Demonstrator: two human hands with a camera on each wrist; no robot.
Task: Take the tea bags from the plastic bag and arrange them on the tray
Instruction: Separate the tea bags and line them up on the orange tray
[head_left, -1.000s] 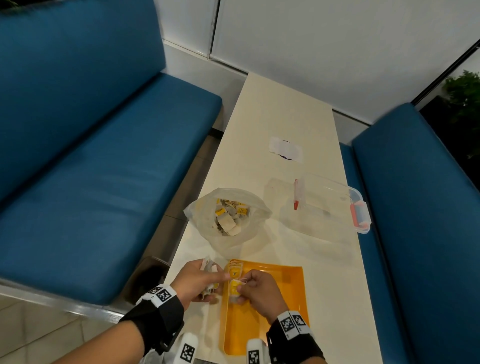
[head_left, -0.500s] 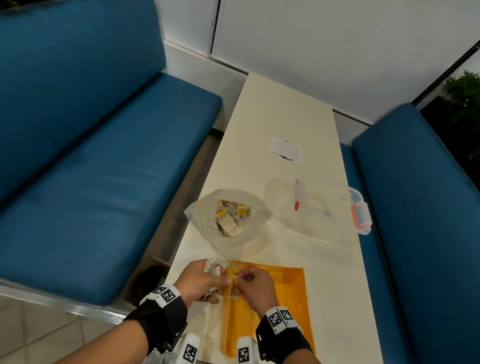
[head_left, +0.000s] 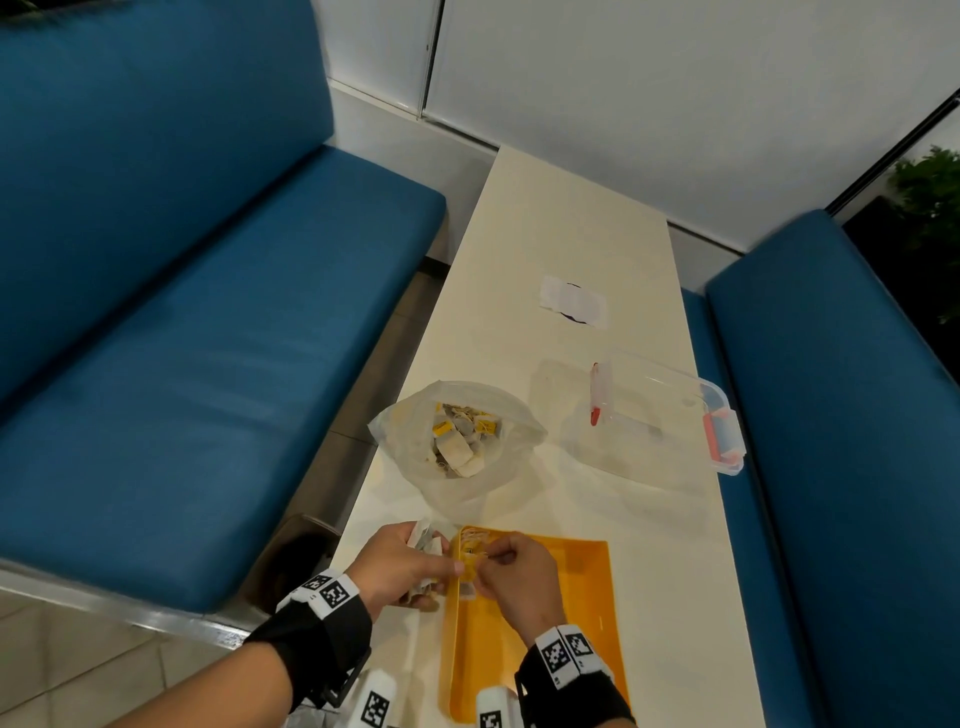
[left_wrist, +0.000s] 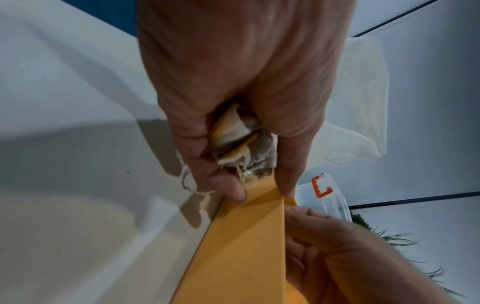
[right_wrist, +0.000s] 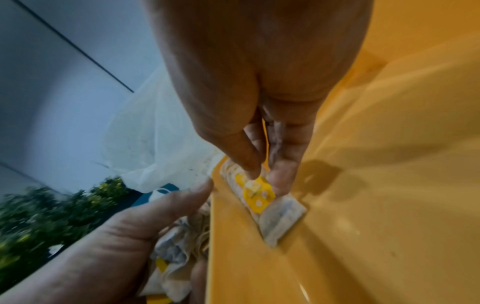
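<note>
At the near left corner of the orange tray (head_left: 571, 597), one tea bag (right_wrist: 280, 216) lies flat against the inside of the tray's left wall, its yellow tag (right_wrist: 257, 194) on top. The right hand (head_left: 519, 577) is down on it: thumb and forefinger are pressed together on the tag, and a yellow sliver shows between the fingers (right_wrist: 244, 152), though whether that is a second tag I cannot tell. Just outside the same wall, the left hand (head_left: 402, 569) is curled round a bunch of tea bags (left_wrist: 241, 144), their strings trailing, with its thumb and fingertip resting on the tray's edge. Beyond the tray, the plastic bag (head_left: 457, 441) stands open on the pale surface (head_left: 649, 571) with many more tea bags inside. Further right is a clear lidded box (head_left: 660, 415) with red clips, and a small white paper (head_left: 574, 301) lies farther up; blue benches (head_left: 208, 312) flank both sides. The step in hand looks like laying the first bags in a row along the left wall, so the task is at an early stage. The next move probably calls for letting go of the tag without dragging the bag, then drawing one bag free of the left hand's bunch; the tangled strings could pull several out together.
</note>
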